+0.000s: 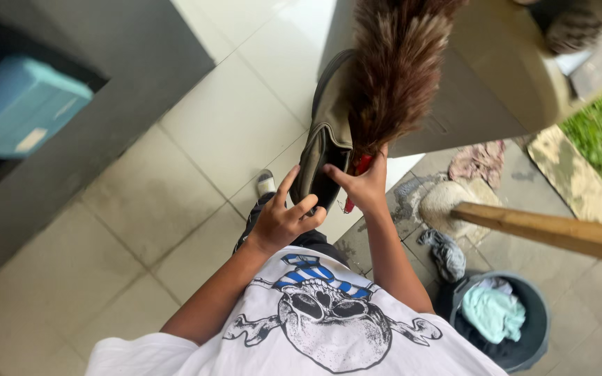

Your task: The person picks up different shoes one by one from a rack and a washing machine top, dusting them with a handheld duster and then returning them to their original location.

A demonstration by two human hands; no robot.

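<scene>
Nearest, I see my left hand with fingers curled onto the lower edge of the olive shoe, held up over the tiled floor. My right hand pinches the shoe's opening and grips the brown feather duster. Judging by this, dusting is underway; next needs a steady shoe. Farther right, a bucket holds cloths.

Soft daylight came from the top and right, brightest on the pale floor tiles near the top edge, slightly glary. Dark cabinet at left sat dim. Shadows were weak. The feather duster looked motion-blurred; wide-angle stretch showed at the frame edges.
</scene>
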